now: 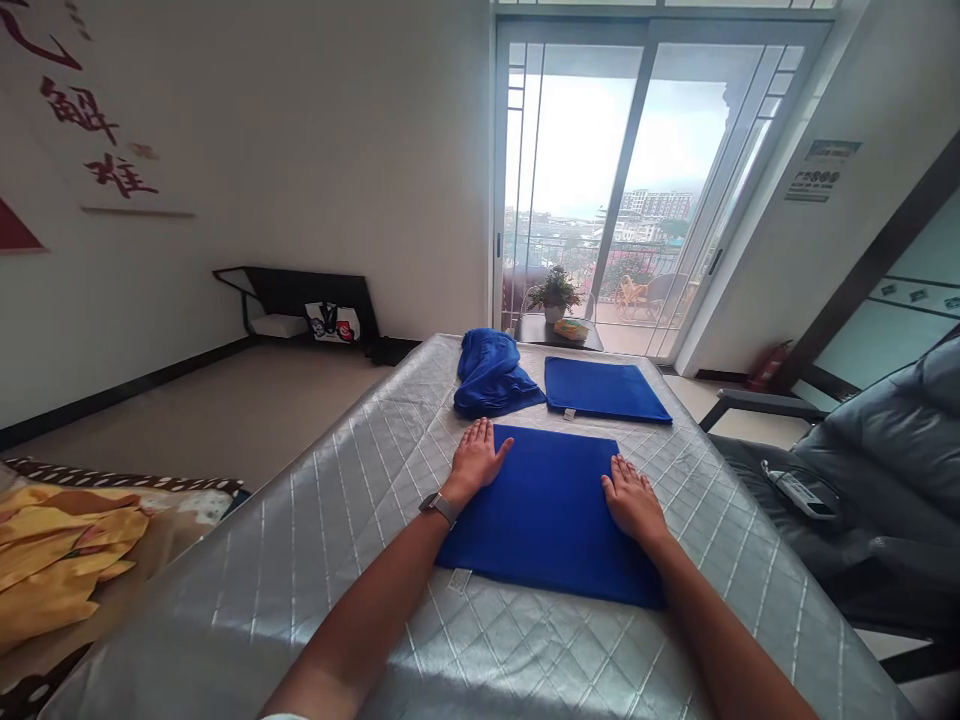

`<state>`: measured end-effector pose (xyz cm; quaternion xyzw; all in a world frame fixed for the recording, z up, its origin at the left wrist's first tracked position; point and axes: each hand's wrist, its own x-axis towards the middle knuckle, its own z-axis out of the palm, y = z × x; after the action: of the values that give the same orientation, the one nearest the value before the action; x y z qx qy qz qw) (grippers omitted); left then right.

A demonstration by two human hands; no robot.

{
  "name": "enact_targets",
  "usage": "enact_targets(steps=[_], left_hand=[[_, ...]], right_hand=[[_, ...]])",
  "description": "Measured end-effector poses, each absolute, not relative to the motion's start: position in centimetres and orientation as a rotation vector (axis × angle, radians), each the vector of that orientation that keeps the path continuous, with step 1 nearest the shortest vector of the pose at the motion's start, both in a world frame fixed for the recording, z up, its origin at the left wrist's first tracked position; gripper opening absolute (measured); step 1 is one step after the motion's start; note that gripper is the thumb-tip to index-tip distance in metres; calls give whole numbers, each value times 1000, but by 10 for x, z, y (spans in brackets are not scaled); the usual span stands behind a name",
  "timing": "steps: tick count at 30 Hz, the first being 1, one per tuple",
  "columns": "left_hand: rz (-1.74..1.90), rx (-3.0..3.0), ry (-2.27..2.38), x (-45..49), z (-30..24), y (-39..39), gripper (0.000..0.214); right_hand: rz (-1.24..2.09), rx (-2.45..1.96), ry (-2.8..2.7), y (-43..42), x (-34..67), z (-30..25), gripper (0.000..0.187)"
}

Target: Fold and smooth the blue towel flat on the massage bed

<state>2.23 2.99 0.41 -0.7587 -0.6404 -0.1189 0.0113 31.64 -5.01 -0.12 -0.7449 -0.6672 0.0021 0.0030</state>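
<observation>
A flat blue cloth (551,520), folded into a rectangle, lies in front of me on a silver quilted cover (360,520). My left hand (478,458) rests on its left edge, fingers stretched forward and thumb apart. On the opposite edge lies my right hand (632,497), also flat with its fingers out. A small white label (460,580) sticks out at the cloth's near left corner. Beyond it is a second folded blue cloth (606,388), with a crumpled blue cloth (491,372) to its left.
A dark armchair (885,450) with a power strip (799,492) on its seat stands at the right. At the left lies yellow patterned bedding (67,540). Behind the covered surface are a small table with a potted plant (555,290) and a sliding glass door (637,150).
</observation>
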Motion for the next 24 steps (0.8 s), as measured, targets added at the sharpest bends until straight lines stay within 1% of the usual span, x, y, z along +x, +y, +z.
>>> enact_targets(steps=[3,7,10,13,16,20,24], left_hand=[[-395,-2529,-1838,48,11,13,80],[-413,-2851,-1430,111,12,-19,78],[-469,-2937,-1207,158,9,-36,73],[-467,-2952,-1244,184,5,-39,71],[-440,-2949,-1357,184,1,-33,75],[-443,-2897,-1478,154,1,-22,82],[-364,-2815,-1651,99,4,-15,87]], right_hand=[[19,-2333,-2071,-51,315,1,64],[24,-2324,-2061,-53,314,2,64],[14,-2314,-2094,-54,315,2,63],[14,-2310,-2100,-56,317,1,62],[11,-2303,-2099,-55,318,-1,63],[6,-2298,-2068,-53,317,-2,64],[51,-2306,-2035,-51,316,-1,64]])
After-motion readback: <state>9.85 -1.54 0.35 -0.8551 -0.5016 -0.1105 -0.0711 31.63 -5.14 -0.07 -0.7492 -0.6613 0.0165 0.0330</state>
